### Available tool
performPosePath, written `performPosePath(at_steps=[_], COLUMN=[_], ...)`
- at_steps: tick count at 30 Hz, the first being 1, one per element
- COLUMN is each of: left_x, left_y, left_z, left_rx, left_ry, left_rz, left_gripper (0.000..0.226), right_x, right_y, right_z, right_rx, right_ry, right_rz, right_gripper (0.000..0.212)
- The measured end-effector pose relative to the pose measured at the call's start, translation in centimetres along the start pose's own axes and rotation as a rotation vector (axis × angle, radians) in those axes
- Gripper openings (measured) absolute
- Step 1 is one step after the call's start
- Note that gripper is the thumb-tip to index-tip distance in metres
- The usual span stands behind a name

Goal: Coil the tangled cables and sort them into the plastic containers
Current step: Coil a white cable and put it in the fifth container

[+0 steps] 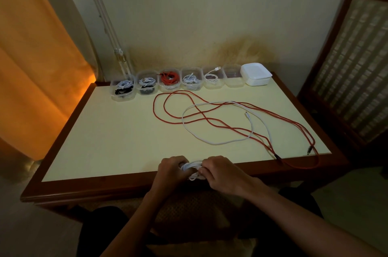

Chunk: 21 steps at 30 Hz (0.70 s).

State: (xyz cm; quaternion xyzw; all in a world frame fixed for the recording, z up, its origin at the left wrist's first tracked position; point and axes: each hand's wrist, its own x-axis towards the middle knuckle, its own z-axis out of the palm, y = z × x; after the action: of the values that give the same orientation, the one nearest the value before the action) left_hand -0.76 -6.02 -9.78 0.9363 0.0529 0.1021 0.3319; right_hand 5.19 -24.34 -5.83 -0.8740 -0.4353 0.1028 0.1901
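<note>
My left hand [171, 169] and my right hand [220, 172] both grip a small coil of white cable [193, 169] at the table's near edge. A long red cable [210, 121] lies in loose loops across the table and hangs over the right front edge. A loose white cable [218, 141] crosses it. Along the far edge stands a row of clear plastic containers [122, 97]: most hold coiled white, black or red cables, and the rightmost one [234, 83] looks empty.
A stack of white lids [256, 74] sits at the far right of the row. The table [105, 137] has a dark wooden rim. A wooden chair [352, 68] stands to the right, an orange curtain [35, 57] to the left.
</note>
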Motion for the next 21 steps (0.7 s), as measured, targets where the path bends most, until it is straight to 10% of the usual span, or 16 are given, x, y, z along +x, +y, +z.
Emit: performPosePath(at_steps=[21], left_x=[0.7], left_y=[-0.7], left_z=[-4.7], left_rx=[-0.376], left_ry=[-0.316], left_rz=[-0.310], left_gripper=[0.020], right_x=[-1.1], right_y=[-1.1], right_z=[0.5], right_rx=[0.683], right_ry=[-0.046], right_rz=[0.134], right_gripper=[0.034])
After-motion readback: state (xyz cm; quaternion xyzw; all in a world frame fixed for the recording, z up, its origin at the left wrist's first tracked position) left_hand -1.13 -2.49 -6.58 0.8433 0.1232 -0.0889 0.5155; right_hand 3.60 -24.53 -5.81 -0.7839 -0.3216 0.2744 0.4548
